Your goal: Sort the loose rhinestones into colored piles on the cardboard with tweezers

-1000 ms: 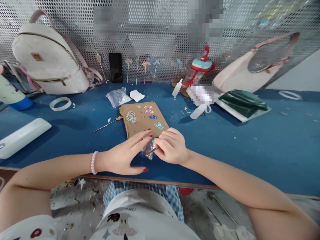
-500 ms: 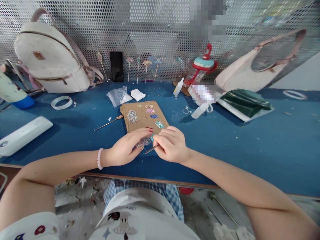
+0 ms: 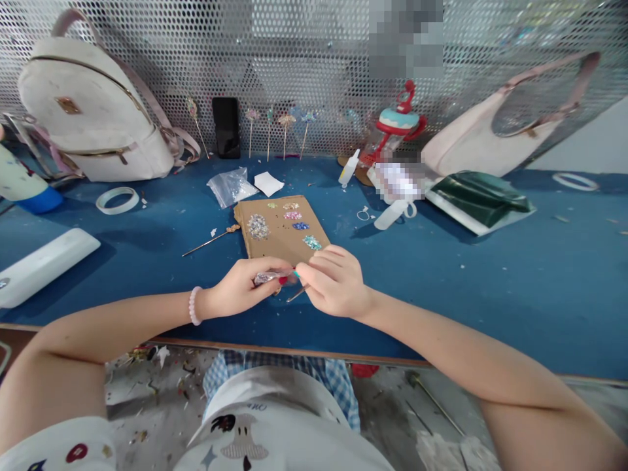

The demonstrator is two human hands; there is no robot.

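Between the fingers and thumb of my left hand (image 3: 245, 288) is a small clear plastic bag (image 3: 265, 278), crumpled and partly covered. My right hand (image 3: 338, 281) is closed around a thin metal stick (image 3: 297, 293) whose end pokes out below the thumb. Its fingertips meet the bag's right end. Just beyond both hands lies a cardboard piece (image 3: 275, 245) with small piles of sequin-like bits: silver (image 3: 258, 226), teal (image 3: 312, 242), blue (image 3: 301, 226), pink (image 3: 293, 215) and others. A stick with a beaded end (image 3: 210, 241) rests against the cardboard's left edge.
Behind the cardboard are a clear zip bag (image 3: 233, 188) and white paper (image 3: 268, 183). A tape roll (image 3: 118, 200) and white case (image 3: 49, 267) lie left. Small bottles (image 3: 390, 214), a green packet (image 3: 483, 199) and a handbag (image 3: 495, 131) stand right. A backpack (image 3: 93, 111) leans against the mesh.
My left fingers have drawn back from the cardboard and closed on the small bag. The right hand stays nearly in place with the stick. The view has shifted slightly.
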